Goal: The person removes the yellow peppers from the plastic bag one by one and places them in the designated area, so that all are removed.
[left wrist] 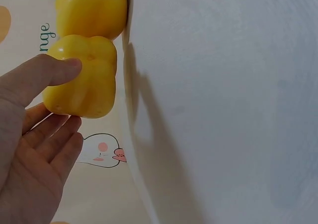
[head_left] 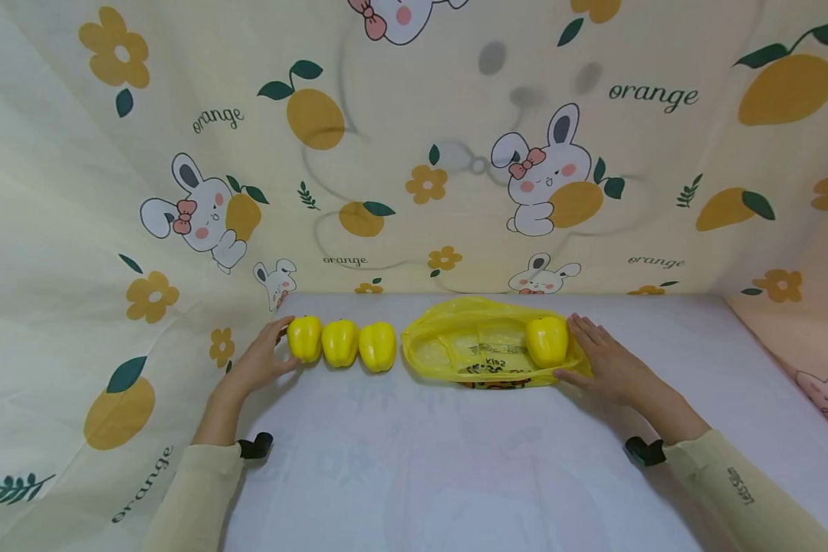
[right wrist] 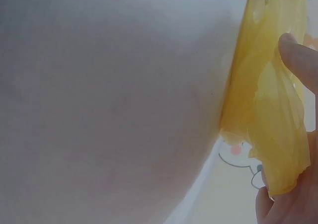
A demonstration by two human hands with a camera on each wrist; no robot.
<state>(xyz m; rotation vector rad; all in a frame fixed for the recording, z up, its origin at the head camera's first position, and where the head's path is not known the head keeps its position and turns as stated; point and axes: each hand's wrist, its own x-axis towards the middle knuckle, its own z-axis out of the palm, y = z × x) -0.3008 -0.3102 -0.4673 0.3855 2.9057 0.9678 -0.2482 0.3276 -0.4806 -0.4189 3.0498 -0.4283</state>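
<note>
Three yellow bell peppers stand in a row on the left of the table. Against the leftmost bell pepper (head_left: 304, 340) rests my left hand (head_left: 255, 364), thumb at the front and fingers at its outer side, loosely spread. In the left wrist view the thumb lies over this bell pepper (left wrist: 89, 92). The middle bell pepper (head_left: 340, 343) and the right one (head_left: 377, 346) stand beside it. A yellow plastic bag (head_left: 448, 368) lies with its mouth spread, another bell pepper (head_left: 547, 342) inside its right end. My right hand (head_left: 614, 368) touches the bag's right edge with extended fingers.
A white table (head_left: 414, 460) extends toward me. Behind it hangs a printed cloth (head_left: 400, 115) with rabbits, oranges and flowers, which also runs along the left and right sides. Dark straps (head_left: 255, 446) sit at both wrists.
</note>
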